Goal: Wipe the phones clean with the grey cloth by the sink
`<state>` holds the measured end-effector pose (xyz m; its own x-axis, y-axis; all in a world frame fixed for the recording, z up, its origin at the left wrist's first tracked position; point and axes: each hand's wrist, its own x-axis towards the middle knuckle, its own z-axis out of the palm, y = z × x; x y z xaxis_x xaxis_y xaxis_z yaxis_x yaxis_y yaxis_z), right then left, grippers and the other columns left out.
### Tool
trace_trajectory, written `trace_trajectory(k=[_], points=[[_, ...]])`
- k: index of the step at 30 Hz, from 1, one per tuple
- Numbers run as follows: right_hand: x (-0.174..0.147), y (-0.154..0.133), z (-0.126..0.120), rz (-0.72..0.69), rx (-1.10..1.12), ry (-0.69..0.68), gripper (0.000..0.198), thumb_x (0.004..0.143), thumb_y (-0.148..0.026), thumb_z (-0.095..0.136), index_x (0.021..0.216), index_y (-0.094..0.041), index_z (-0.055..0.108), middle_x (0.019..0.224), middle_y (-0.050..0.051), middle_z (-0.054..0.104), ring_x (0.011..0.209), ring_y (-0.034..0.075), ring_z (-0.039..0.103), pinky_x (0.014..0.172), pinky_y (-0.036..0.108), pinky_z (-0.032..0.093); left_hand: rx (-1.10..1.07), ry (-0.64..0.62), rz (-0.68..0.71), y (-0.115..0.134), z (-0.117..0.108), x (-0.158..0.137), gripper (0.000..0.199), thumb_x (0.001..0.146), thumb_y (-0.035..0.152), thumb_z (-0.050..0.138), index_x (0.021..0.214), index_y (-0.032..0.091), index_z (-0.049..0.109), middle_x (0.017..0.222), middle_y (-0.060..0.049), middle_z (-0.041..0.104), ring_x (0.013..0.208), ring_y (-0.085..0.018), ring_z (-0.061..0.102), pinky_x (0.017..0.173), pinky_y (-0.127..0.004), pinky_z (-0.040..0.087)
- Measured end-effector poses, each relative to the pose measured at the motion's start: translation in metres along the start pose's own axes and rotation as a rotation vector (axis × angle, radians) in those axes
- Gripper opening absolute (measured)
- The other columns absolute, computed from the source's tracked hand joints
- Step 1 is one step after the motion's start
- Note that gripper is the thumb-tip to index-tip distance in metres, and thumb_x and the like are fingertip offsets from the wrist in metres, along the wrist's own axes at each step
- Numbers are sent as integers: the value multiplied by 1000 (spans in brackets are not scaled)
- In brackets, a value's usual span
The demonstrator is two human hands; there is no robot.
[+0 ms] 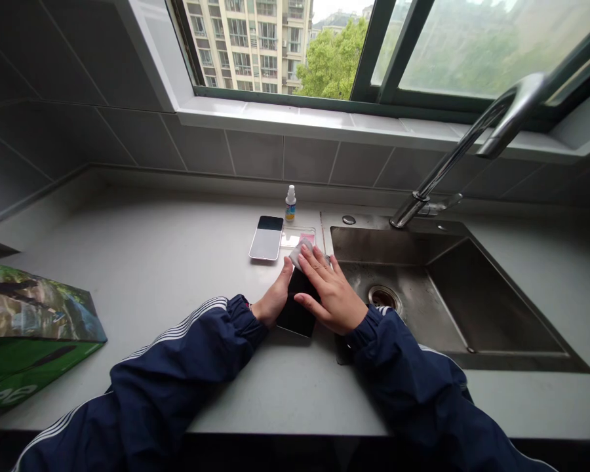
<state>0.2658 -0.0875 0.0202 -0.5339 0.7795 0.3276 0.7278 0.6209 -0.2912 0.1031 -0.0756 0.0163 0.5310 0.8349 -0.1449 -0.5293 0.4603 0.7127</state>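
A dark-screened phone (295,316) lies between my hands near the sink's left edge. My left hand (274,295) grips its left side, with the thumb along the edge. On the upper part of the screen, my right hand (330,292) presses a pale grey cloth (299,253) under its fingers. The right palm and fingers cover much of the phone's right side. Just beyond lies a second phone (266,240) with a bright, reflecting screen. Next to it are a clear plastic case (290,237) and a small white spray bottle (290,203) standing upright.
To the right is a steel sink (442,229) with a drain (384,298) and a tall chrome faucet (465,141). A green printed bag or box (39,328) stands at the left on the white counter (177,262). Behind is a tiled wall under a window.
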Motion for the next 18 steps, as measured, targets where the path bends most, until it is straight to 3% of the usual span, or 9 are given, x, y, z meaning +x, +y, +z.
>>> trace_trajectory(k=[9, 14, 18], points=[[0, -6, -1, -54, 68, -34, 74, 101, -50, 47, 161, -20, 16, 165, 11, 24, 155, 30, 13, 122, 63, 16, -38, 41, -113, 8, 10, -4, 74, 99, 66, 23, 151, 17, 46, 136, -14, 64, 136, -30, 51, 118, -44, 35], [0, -10, -4, -85, 99, -65, 68, 102, -50, 45, 159, -19, 25, 163, 11, 29, 155, 29, 16, 123, 62, 14, -47, 134, -79, 5, 5, -2, 72, 99, 66, 31, 146, 15, 51, 133, -14, 66, 133, -28, 55, 118, -43, 36], [0, -13, -6, -105, 116, -71, 65, 101, -49, 47, 157, -19, 31, 161, 10, 34, 154, 28, 21, 123, 62, 14, -61, 139, -132, 3, 1, -3, 76, 95, 71, 36, 140, 14, 57, 127, -16, 69, 128, -29, 59, 114, -43, 40]])
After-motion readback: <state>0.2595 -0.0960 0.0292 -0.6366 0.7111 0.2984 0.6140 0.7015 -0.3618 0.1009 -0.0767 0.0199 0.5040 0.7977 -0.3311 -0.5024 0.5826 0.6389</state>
